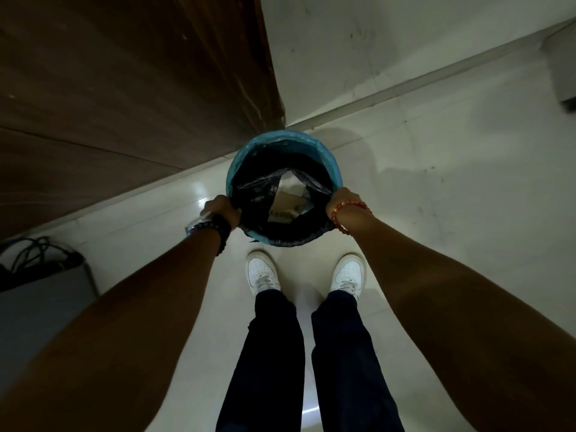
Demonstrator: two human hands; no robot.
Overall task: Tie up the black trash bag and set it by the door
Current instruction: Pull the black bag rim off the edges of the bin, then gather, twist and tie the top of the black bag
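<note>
The black trash bag [258, 188] lines a round blue bin [330, 160] that stands on the pale floor just ahead of my feet. The bag's mouth gapes open, and paper or cardboard waste shows inside. My left hand [219, 208] grips the bag's edge at the bin's left rim. On the right rim my right hand [341, 201] grips the bag's edge in the same way. Both wrists carry bead bracelets.
A dark wooden door or panel [124, 82] rises at the upper left, right behind the bin. A white wall with a skirting strip [436, 76] runs to the right. A grey stand with black cables [40, 263] sits at the left. A grey object [564, 73] is at the far right.
</note>
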